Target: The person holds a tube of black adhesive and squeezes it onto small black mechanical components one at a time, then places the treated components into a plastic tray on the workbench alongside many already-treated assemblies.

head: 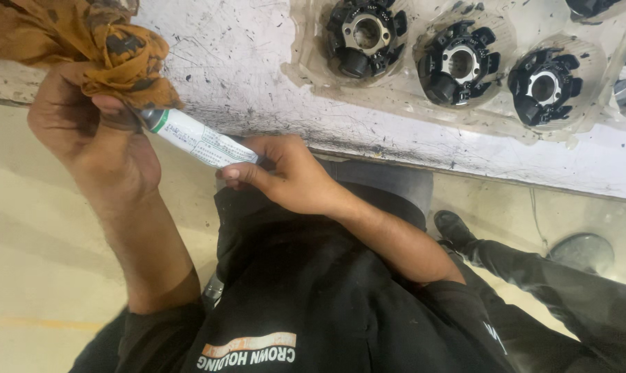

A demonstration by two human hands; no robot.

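Tube — a slim white one with a green band near its capped end — runs slantwise between my two hands, out over the floor just in front of the workbench edge. My right hand is clamped on its lower end, fingers curled over it and thumb pressed along the underside, so that part of the tube is hidden in my grip. My left hand is closed around a stained orange rag, and the bunched cloth meets the tube's upper end right at the green band; the tip itself is tucked under the rag and my thumb, so I cannot tell what it looks like.

Above my hands lies the white workbench, scratched and speckled with black marks. On it sits a clear moulded plastic tray, and in its round pockets rest black ring-shaped parts with shiny metal centres — three show fully, more are cut off at the upper and right edges. They are well apart from the tube and from both hands.

Below, I see my dark shirt and my dark trouser leg running out to a black shoe on the pale floor. A round grey object sits on the floor near the right edge, partly hidden by my leg.
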